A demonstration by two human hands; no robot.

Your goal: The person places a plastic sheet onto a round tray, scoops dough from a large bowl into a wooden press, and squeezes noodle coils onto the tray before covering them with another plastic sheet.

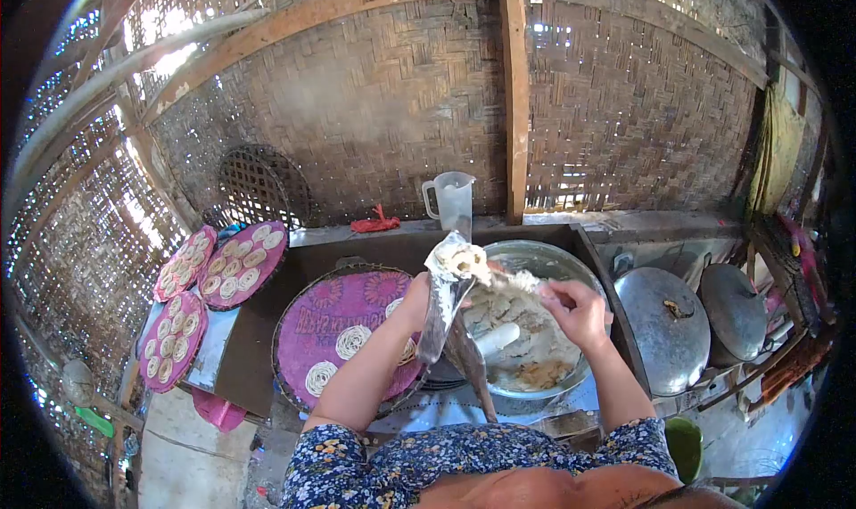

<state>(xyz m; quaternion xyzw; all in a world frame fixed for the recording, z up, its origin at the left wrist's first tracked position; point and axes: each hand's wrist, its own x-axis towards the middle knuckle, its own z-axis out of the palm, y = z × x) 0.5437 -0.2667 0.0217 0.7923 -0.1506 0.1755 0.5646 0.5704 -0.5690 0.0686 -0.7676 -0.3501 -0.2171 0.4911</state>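
My left hand (417,302) is wrapped round a dough-smeared plastic bag (443,306), whose open top has pale dough around it. My right hand (578,311) pinches a strand of pale dough (522,283) that stretches from the bag's mouth. Under both is a large metal basin (571,380) of pale dough, with a white scoop-like piece (497,338) lying in it. A wooden stick (468,362) slants down below the bag. To the left, a round tray with a purple cloth (308,317) carries several coiled dough rounds (318,378), partly behind my left forearm.
Several smaller pink trays (227,306) of coils stand at the left. A clear pitcher (455,201) and a red plastic bag (375,222) are by the woven wall. Lidded metal pots (655,331) stand at the right, with a green container (684,449) below.
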